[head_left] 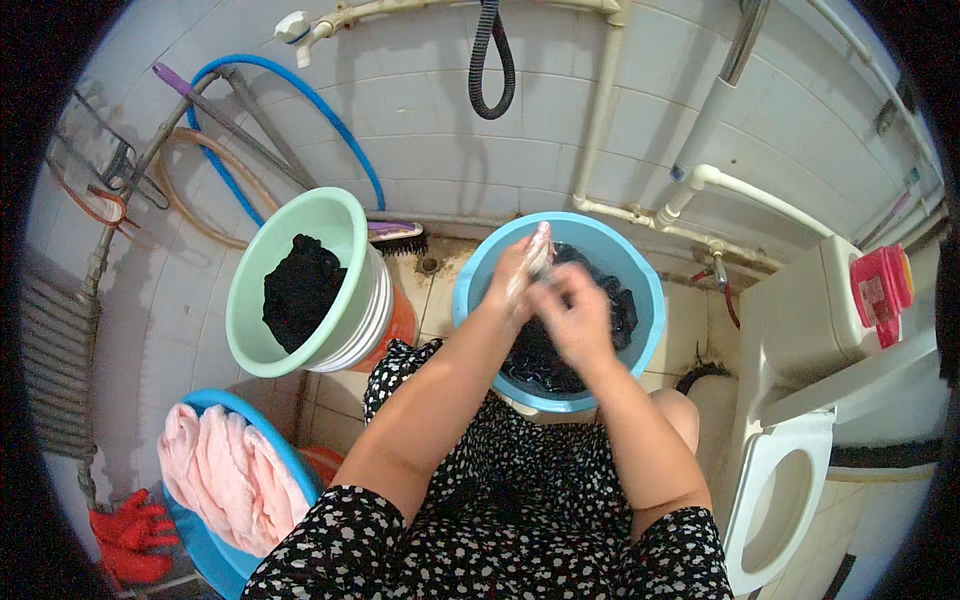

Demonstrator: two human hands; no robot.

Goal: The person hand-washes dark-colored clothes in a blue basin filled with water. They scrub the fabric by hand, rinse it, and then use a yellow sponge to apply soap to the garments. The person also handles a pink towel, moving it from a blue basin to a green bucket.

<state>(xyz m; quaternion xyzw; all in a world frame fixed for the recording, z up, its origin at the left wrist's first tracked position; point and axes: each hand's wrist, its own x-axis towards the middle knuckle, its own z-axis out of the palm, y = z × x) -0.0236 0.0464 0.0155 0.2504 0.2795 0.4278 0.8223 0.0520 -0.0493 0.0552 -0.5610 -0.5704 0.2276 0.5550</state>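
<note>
Head view, left hand (515, 272) outstretched, right hand (578, 318) curled, blue basin (652, 300) below, grips unclear

Left forearm (425, 405) and right forearm (645, 430) reach forward, bare, converging ahead. Left hand (509, 280) points away from the body; right hand (578, 315), motion-blurred, curls its fingers close beside it.

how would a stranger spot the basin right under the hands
From the toilet at the right, look left to the floor in the middle. There, below the left hand and right hand, sits a light blue basin. Only it is blue with dark cloth inside: the darker blue basin holds pink cloth, the green basin black cloth.
</note>
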